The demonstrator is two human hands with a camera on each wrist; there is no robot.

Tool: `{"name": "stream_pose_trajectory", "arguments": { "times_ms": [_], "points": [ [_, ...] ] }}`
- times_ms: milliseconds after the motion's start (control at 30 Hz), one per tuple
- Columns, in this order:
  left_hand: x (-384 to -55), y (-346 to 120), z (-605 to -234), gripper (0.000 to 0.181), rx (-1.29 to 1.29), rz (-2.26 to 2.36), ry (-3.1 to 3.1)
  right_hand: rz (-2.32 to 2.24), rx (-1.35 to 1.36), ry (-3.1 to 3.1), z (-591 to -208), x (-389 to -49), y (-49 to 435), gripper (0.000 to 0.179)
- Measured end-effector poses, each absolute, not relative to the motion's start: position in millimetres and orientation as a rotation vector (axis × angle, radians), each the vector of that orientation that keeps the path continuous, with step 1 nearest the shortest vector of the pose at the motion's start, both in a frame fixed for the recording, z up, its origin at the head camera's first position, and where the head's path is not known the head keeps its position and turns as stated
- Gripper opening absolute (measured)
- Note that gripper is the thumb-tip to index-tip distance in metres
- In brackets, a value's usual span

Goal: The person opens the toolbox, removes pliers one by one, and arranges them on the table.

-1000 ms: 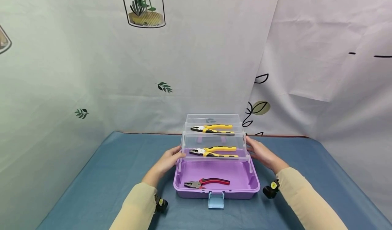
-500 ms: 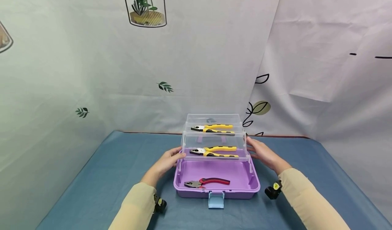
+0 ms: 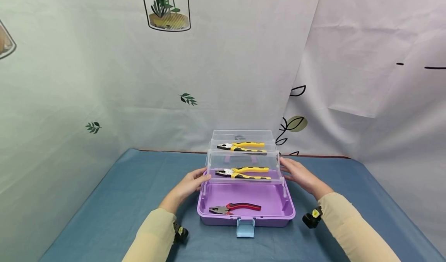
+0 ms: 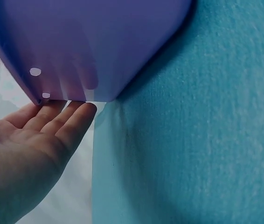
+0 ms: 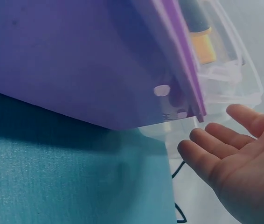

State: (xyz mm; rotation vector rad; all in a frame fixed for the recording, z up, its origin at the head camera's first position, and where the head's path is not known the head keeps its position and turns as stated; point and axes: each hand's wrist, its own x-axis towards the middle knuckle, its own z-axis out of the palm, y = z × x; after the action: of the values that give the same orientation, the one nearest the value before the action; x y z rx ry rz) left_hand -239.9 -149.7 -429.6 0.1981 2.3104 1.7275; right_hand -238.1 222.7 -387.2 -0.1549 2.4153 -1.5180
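Note:
A purple toolbox (image 3: 247,194) stands open in the head view, its two clear trays raised in steps toward the back. Red-and-black pliers (image 3: 244,206) lie in its base. Yellow-and-black pliers (image 3: 251,169) lie in the lower tray (image 3: 217,158), another yellow-and-black pair (image 3: 249,143) in the upper tray (image 3: 240,134). My left hand (image 3: 188,184) is at the box's left rear, straight fingers (image 4: 76,121) at its back edge and thumb near the lower tray's corner. Fingers extended, my right hand (image 3: 302,176) is beside the right rear, its fingertips just off the box in the right wrist view.
A light blue latch (image 3: 245,228) hangs down at the toolbox front. The blue table covering (image 3: 146,176) ends at a dark reddish back edge. Behind it hangs a pale printed cloth (image 3: 226,68). A black camera is strapped to each wrist.

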Motion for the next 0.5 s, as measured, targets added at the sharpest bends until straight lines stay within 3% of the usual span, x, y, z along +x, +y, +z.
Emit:
{"name": "stream_pose_trajectory", "arguments": {
  "times_ms": [233,500],
  "points": [
    [-235.9,-154.6,-428.3,0.079,0.258,1.646,2.342,-1.486,-0.186,2.485,-383.3,-236.4,224.6,0.072],
    [-234.4,-161.4,-428.5,0.078,0.466,1.629,2.319,-1.424,-0.193,2.585,-378.4,-236.4,224.2,0.067]
  ]
}}
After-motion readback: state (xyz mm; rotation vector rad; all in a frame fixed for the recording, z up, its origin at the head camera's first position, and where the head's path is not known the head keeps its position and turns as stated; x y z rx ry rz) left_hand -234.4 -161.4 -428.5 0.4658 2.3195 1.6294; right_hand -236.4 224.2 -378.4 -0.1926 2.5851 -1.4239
